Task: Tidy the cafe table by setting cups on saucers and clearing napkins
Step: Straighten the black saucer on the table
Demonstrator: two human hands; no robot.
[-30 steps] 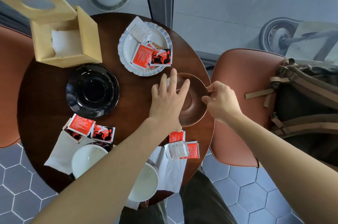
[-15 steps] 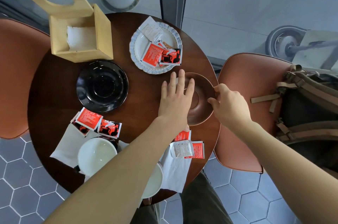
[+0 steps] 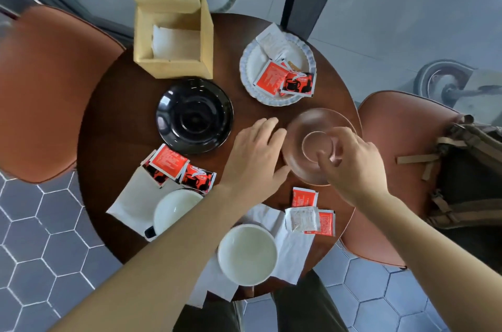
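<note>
A brown saucer [image 3: 312, 125] lies at the right edge of the round wooden table [image 3: 114, 125]. My right hand [image 3: 353, 168] covers its near right part, with curled fingers reaching to the saucer's centre ring and gripping it. Just left of the saucer is my left hand [image 3: 254, 158], fingers bent down toward the table and thumb near the rim, holding nothing. A black saucer [image 3: 194, 116] sits mid-table. Two white cups [image 3: 176, 209] [image 3: 247, 254] stand on white napkins [image 3: 130, 198] [image 3: 293, 250] at the near edge.
A white plate [image 3: 252, 60] with red sachets sits at the back right. An open wooden napkin box [image 3: 173, 38] stands at the back left. Loose sachets [image 3: 169, 160] [image 3: 312, 217] lie on the table. Orange chairs [image 3: 46, 87] [image 3: 402, 125] flank it, and a bag [image 3: 472, 168] is on the right one.
My left hand has slid off the brown saucer to its left side and its fingers have bent. My right hand has moved from the saucer's right rim onto its top.
</note>
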